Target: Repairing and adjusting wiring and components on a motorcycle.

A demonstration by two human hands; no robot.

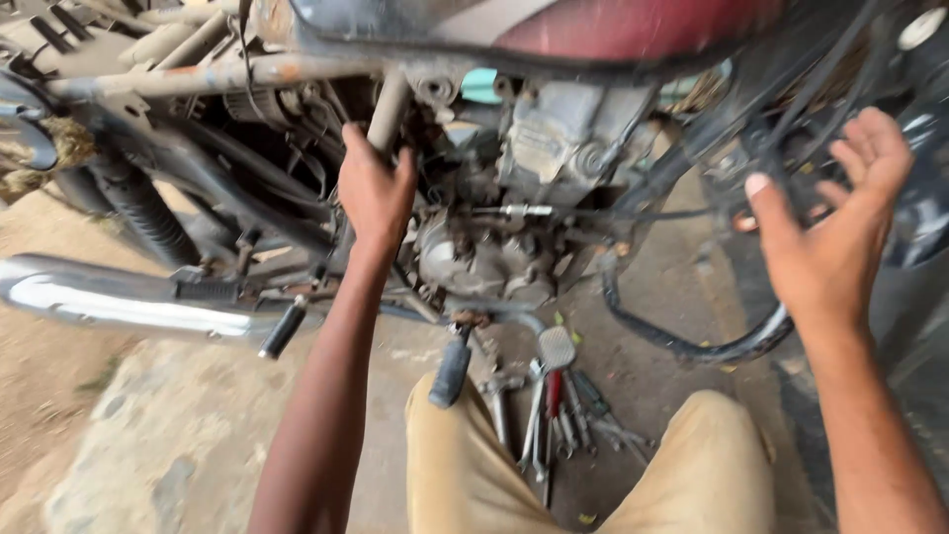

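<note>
A stripped motorcycle fills the upper view, its grey engine bare in the middle under a dark red tank. My left hand grips a rusty frame tube just left of the engine. My right hand is raised at the right with fingers spread, palm toward me, holding nothing, close to black cables near the front of the bike.
A chrome exhaust pipe runs along the left. Black footpegs stick out below the engine. Several wrenches and a red-handled tool lie on the concrete between my knees. A loose black hose curves beneath the engine.
</note>
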